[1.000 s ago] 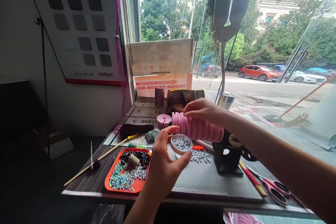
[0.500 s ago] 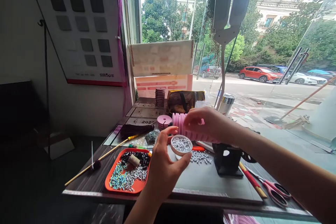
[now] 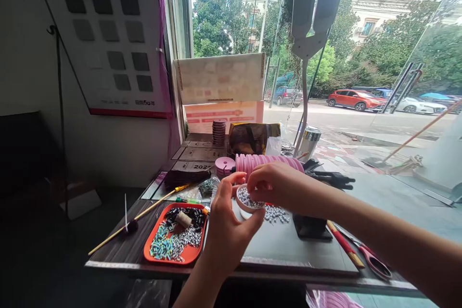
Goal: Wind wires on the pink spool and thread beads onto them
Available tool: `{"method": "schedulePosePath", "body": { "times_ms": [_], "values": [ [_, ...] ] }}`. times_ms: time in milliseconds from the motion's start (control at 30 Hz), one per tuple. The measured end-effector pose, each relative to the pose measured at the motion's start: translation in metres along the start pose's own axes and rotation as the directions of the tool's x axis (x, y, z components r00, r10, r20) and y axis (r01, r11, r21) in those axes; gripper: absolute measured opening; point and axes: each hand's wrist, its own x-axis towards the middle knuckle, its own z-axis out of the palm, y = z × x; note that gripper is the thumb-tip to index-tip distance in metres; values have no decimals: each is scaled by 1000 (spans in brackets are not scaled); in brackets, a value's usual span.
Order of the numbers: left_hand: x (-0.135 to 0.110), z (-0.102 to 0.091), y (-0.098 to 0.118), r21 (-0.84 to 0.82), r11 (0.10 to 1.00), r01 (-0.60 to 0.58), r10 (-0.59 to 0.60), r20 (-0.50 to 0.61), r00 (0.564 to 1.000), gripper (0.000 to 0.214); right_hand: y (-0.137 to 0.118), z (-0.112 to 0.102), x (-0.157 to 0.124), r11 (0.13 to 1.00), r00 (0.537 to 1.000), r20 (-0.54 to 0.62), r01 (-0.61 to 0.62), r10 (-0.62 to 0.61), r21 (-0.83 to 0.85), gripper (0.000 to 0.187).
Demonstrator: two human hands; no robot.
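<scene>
Curled around a small white cup [image 3: 250, 210], my left hand [image 3: 231, 219] keeps it tilted slightly toward me above the table. Small pale grey beads [image 3: 246, 197] fill the cup. My right hand [image 3: 271, 184] is over the cup's right side, its bent fingertips down among the beads. Whether a bead is pinched there is hidden. More grey beads [image 3: 276, 214] lie loose on the table beside the cup. Just behind both hands is a horizontal row of pink spools [image 3: 274, 159], with one pink spool [image 3: 224, 163] lying flat to its left.
An orange tray [image 3: 147, 245] of black, silver and turquoise beads sits left of my left hand. A thin wooden stick [image 3: 137, 217] crosses the table's left side. Scissors [image 3: 377, 262] and a red-handled brush [image 3: 344, 243] lie at right, near a black stand [image 3: 312, 227].
My right hand has come down and left from the pink spools into the cup. My left hand still holds the cup in nearly the same place.
</scene>
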Motion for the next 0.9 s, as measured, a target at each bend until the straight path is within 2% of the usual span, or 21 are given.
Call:
{"method": "schedulePosePath", "body": {
  "times_ms": [133, 267, 467, 567, 667, 733, 800, 900],
  "values": [
    [1, 1, 0, 6, 1000, 9, -9, 6, 1000, 51, 2, 0, 0, 999, 999, 6, 34, -34, 33, 10],
    [1, 3, 0, -10, 1000, 6, -6, 7, 1000, 51, -3, -1, 1, 999, 999, 30, 42, -43, 33, 15],
    [2, 1, 3, -15, 1000, 4, -3, 7, 1000, 49, 1, -5, 3, 978, 999, 41, -25, 17, 206, 12],
    [3, 1, 3, -6, 1000, 4, -4, -6, 1000, 49, 11, -8, 4, 903, 999, 34, -46, 34, 427, 10],
    [3, 3, 1, 7, 1000, 2, -2, -11, 1000, 49, 22, -14, 5, 736, 994, 86, -105, 64, 668, 7],
    [3, 4, 0, 14, 1000, 2, -2, -16, 1000, 50, 30, -19, 7, 654, 992, 79, -122, 95, 747, 11],
    [2, 4, -2, 18, 1000, 6, -5, -26, 1000, 50, 39, -23, 11, 640, 987, 14, -116, 162, 759, 17],
    [3, 4, -3, 22, 1000, 14, -13, -29, 1000, 49, 52, -23, 17, 719, 961, -99, -122, 258, 684, 20]
  ]
}}
